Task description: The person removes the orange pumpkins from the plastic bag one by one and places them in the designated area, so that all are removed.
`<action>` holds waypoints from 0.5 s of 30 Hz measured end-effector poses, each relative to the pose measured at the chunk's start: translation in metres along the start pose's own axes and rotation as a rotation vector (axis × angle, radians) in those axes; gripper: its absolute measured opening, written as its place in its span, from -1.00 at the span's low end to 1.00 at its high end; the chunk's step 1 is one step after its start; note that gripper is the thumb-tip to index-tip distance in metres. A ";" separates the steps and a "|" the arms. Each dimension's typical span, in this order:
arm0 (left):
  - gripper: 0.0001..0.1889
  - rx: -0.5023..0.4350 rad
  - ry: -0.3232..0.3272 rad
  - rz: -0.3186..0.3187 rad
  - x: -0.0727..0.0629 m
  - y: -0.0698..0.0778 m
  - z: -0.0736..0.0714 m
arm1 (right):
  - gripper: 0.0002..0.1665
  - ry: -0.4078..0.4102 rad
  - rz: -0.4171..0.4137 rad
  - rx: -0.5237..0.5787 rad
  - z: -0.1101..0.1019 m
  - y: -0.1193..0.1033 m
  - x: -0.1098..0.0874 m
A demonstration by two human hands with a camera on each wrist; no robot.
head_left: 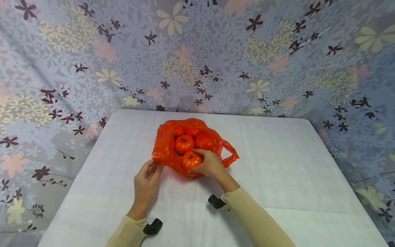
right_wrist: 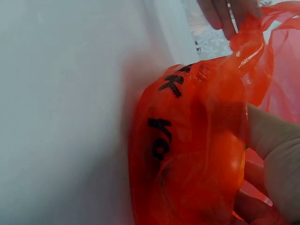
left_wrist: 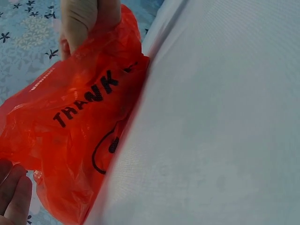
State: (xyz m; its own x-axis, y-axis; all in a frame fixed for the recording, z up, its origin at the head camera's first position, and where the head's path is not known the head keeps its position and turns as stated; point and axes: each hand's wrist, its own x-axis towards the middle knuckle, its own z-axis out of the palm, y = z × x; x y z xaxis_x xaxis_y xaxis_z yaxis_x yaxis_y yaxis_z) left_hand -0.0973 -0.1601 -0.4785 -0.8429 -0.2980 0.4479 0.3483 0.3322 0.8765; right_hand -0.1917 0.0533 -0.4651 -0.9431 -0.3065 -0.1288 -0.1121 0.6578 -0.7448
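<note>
A red plastic bag (head_left: 165, 140) lies with its mouth open, and several small, shiny orange-red pumpkins with green stems sit inside. My right hand (head_left: 210, 162) reaches into the mouth and grips the front pumpkin (head_left: 190, 160), thumb on the near side and fingers on the far side. Another pumpkin (head_left: 184, 143) lies just behind it. At the bag's left corner, my left hand (head_left: 149, 180) pinches the rim. Black lettering on the bag (left_wrist: 70, 140) shows in the left wrist view. In the right wrist view the bag wall (right_wrist: 187, 154) partly covers my right hand (right_wrist: 281, 164).
The bag stands on a white-covered table (head_left: 277, 164). One bag handle loop (head_left: 234, 155) sticks out to the right. A flowered cloth (head_left: 197, 51) hangs behind the table and at its sides. Dark wrist devices (head_left: 153, 226) sit at both cuffs.
</note>
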 end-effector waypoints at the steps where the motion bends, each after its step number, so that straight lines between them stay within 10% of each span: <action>1: -0.70 0.003 -0.002 0.001 0.000 0.005 -0.001 | -0.08 0.004 -0.007 0.008 0.000 0.000 -0.001; 15: -0.71 -0.010 -0.005 0.007 -0.001 0.011 -0.003 | -0.10 0.018 -0.032 0.077 -0.006 -0.002 -0.007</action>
State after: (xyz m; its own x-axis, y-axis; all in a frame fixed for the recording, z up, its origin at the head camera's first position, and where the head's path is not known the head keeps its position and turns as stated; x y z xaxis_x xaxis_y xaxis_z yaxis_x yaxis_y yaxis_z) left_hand -0.0911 -0.1586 -0.4686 -0.8426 -0.2914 0.4529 0.3581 0.3249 0.8753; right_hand -0.1870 0.0580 -0.4590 -0.9450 -0.3134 -0.0932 -0.1180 0.5929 -0.7966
